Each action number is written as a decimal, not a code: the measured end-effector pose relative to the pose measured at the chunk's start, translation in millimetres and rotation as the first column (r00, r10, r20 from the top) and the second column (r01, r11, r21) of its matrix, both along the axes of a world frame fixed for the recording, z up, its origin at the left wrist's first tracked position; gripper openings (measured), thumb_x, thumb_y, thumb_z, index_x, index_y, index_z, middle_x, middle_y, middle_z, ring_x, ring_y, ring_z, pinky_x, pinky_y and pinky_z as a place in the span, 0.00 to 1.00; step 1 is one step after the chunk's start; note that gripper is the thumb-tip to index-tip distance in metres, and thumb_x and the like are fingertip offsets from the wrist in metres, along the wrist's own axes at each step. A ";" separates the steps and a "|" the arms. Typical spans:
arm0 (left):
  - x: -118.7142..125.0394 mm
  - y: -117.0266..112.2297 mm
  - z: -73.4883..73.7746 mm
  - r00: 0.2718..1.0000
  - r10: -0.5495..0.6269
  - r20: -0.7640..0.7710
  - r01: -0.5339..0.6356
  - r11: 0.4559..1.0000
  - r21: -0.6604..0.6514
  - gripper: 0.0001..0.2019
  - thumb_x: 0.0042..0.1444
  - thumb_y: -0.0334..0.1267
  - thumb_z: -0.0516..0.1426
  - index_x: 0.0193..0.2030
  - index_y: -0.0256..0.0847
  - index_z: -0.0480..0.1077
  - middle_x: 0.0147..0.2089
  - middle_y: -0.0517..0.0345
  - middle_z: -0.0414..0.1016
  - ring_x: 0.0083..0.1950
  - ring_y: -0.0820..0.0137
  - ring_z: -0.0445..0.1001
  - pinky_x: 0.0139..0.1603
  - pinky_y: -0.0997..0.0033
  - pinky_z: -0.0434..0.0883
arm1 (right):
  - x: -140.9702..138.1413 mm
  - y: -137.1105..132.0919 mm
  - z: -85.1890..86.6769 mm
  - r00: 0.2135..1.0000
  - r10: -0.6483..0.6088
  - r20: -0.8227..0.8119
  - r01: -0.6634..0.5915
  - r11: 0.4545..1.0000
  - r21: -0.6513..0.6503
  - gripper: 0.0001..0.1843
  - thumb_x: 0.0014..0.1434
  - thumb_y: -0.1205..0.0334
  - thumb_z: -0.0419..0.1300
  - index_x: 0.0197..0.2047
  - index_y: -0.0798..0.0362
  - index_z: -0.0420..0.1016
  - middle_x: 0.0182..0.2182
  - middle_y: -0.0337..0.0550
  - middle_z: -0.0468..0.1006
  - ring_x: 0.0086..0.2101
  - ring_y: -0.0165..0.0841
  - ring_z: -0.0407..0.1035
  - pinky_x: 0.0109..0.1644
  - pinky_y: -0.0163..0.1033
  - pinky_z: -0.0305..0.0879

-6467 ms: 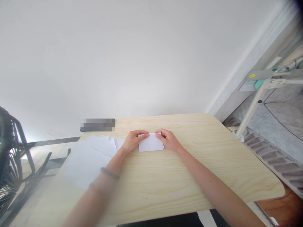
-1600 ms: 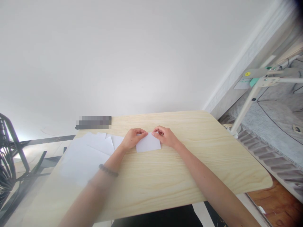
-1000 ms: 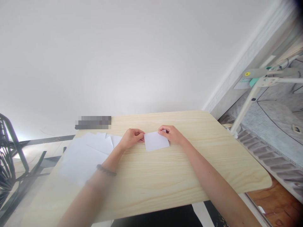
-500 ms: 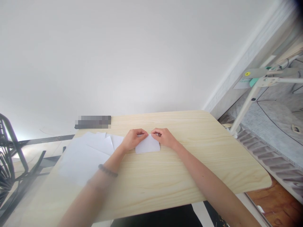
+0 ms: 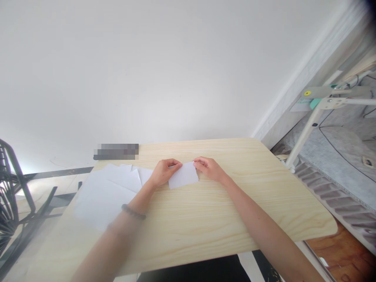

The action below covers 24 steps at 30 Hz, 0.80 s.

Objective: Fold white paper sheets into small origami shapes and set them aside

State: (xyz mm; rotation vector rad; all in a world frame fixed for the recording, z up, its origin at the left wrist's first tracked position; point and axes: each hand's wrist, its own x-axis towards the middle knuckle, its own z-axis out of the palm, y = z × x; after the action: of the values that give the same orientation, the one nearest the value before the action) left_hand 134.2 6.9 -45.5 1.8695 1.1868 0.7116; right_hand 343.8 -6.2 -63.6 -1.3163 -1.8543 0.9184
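Note:
A small white rectangle of paper (image 5: 184,176) is between my hands over the middle of the table; whether it is folded I cannot tell. My left hand (image 5: 165,171) pinches its far left part between thumb and fingers. At the far right corner, the thumb and fingers of my right hand (image 5: 208,168) are closed on the paper's edge. Left of my left hand, several white sheets (image 5: 100,199) lie overlapping, partly covered by my left forearm with its dark bead bracelet (image 5: 133,212).
The pale wooden table (image 5: 235,203) stands against a white wall (image 5: 176,78). A blurred-out dark object (image 5: 117,152) lies at its far left edge. A black metal chair (image 5: 14,184) is at the left. A white metal frame (image 5: 305,133) and grey bedding (image 5: 337,145) are at the right.
My right hand has slid right along the paper's far edge to its corner. The paper has turned slightly, its right side moving away from me. My left hand has barely moved.

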 end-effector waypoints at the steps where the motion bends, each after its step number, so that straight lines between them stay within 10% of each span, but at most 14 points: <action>1: -0.2 0.7 -1.4 1.000 -0.009 0.001 0.009 1.000 0.017 0.18 0.51 0.50 0.50 0.35 0.37 0.71 0.35 0.54 0.75 0.35 0.67 0.70 0.34 0.72 0.66 | -1.8 -1.4 -1.2 1.000 0.001 0.006 -0.001 1.000 0.008 0.14 0.52 0.55 0.53 0.39 0.54 0.71 0.28 0.39 0.74 0.26 0.27 0.64 0.30 0.32 0.59; 10: -9.9 12.6 -16.1 0.956 -0.107 -0.272 0.207 0.904 0.373 0.14 0.53 0.44 0.53 0.43 0.45 0.72 0.41 0.53 0.69 0.44 0.65 0.65 0.48 0.64 0.61 | -12.4 -2.8 -11.0 0.967 -0.182 0.180 0.139 0.964 0.226 0.10 0.52 0.57 0.55 0.34 0.53 0.73 0.27 0.40 0.73 0.25 0.27 0.63 0.31 0.33 0.59; 16: -11.8 12.7 -15.6 0.929 -0.089 -0.360 0.244 0.879 0.411 0.15 0.55 0.46 0.50 0.44 0.46 0.72 0.39 0.53 0.66 0.41 0.67 0.64 0.44 0.67 0.63 | -13.7 -11.3 -8.2 0.936 -0.066 0.345 -0.094 0.898 0.429 0.15 0.59 0.65 0.48 0.47 0.50 0.70 0.40 0.45 0.73 0.41 0.33 0.64 0.46 0.40 0.61; 24: -18.1 16.1 -15.6 0.918 -0.064 -0.391 0.238 0.878 0.416 0.15 0.57 0.44 0.48 0.47 0.48 0.70 0.39 0.54 0.66 0.42 0.66 0.64 0.46 0.67 0.62 | -5.3 -8.7 -0.2 0.902 0.171 0.397 -0.334 0.858 0.390 0.21 0.59 0.71 0.46 0.54 0.48 0.64 0.48 0.42 0.69 0.46 0.33 0.60 0.51 0.44 0.60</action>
State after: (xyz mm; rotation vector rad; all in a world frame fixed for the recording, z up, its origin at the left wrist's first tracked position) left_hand 116.0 23.0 -61.0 2.5545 1.1413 0.6006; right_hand 338.5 -14.9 -63.9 -0.9956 -2.3869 0.3384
